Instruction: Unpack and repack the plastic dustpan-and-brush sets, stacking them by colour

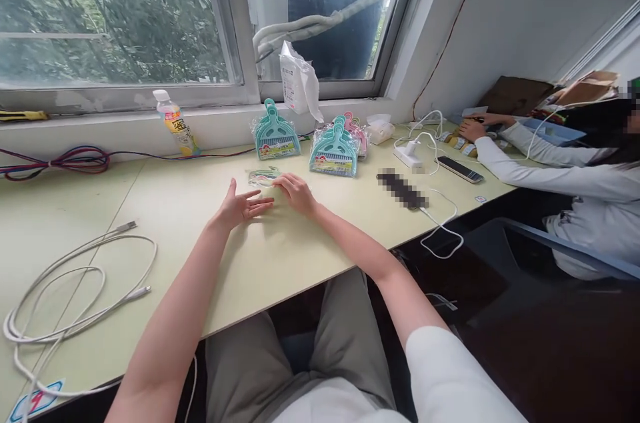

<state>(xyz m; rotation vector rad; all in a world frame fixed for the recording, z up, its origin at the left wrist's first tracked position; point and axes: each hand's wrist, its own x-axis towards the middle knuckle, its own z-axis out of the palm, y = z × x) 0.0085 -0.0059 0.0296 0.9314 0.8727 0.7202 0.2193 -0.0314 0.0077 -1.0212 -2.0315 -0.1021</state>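
My left hand (243, 208) is just above the table, palm turned inward, fingers spread and holding nothing. Close beside it, my right hand (296, 193) has its fingers pinched together at the near right edge of a small clear plastic packet (260, 176). Greenish and light-coloured parts show through the packet, which lies flat; its exact contents are too small to tell. Behind the hands, a wrapped teal mini dustpan and brush set (276, 133) leans by the window wall. A second teal set (334, 151) stands to its right, partly covering a pink set (356, 126).
A drink bottle (176, 123) and a tissue pack (296, 79) stand along the sill. A coiled white cable (85, 266) lies left. Rightward are a power strip (409, 155), a phone (460, 169) and a blurred dark object (403, 189). Another person's hands (473, 126) work far right.
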